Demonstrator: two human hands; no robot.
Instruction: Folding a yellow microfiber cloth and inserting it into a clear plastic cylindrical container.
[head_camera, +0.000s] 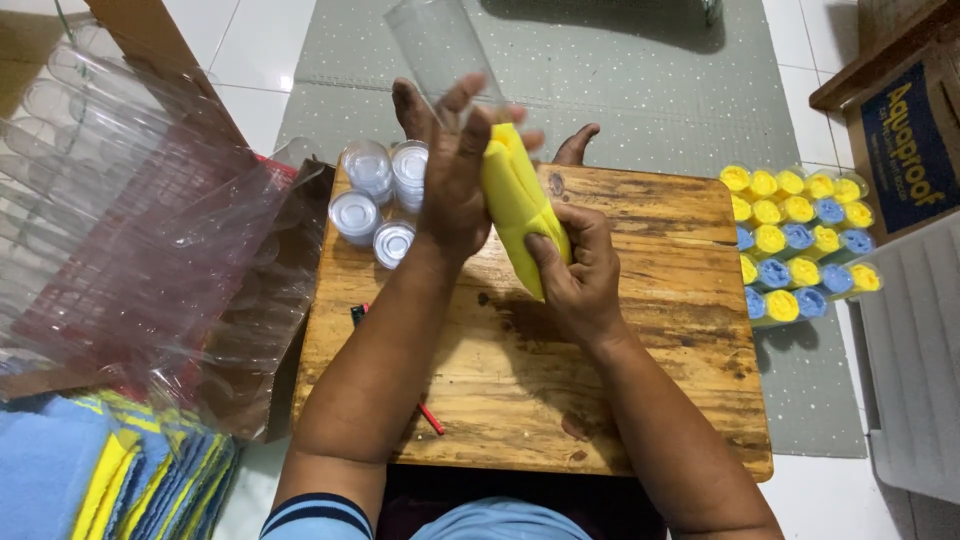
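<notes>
Just above the centre of the frame, the left hand stands edge-up with its fingers spread and straight, the palm pressed flat against a folded yellow cloth. The right hand is closed on the lower end of that cloth, thumb on the near face and fingers curled behind, so the cloth is pinched from below while the open palm bears on its side; held like this, it looks as though the fabric is being kept tight in a narrow roll or fold. Both forearms rise from the bottom of the frame and meet over a wooden table.

A clear plastic cup shows blurred at the top centre, behind the left fingertips (whether any finger touches it I cannot tell). Left of the hands, four clear cups with lids stand grouped on the table's upper left corner, within easy reach. At the right edge of the table, on the mat, clear sleeves hold rolled yellow and blue cloths packed in rows. Flat blue and yellow cloths are stacked at lower left, beneath a crumpled clear plastic bag
</notes>
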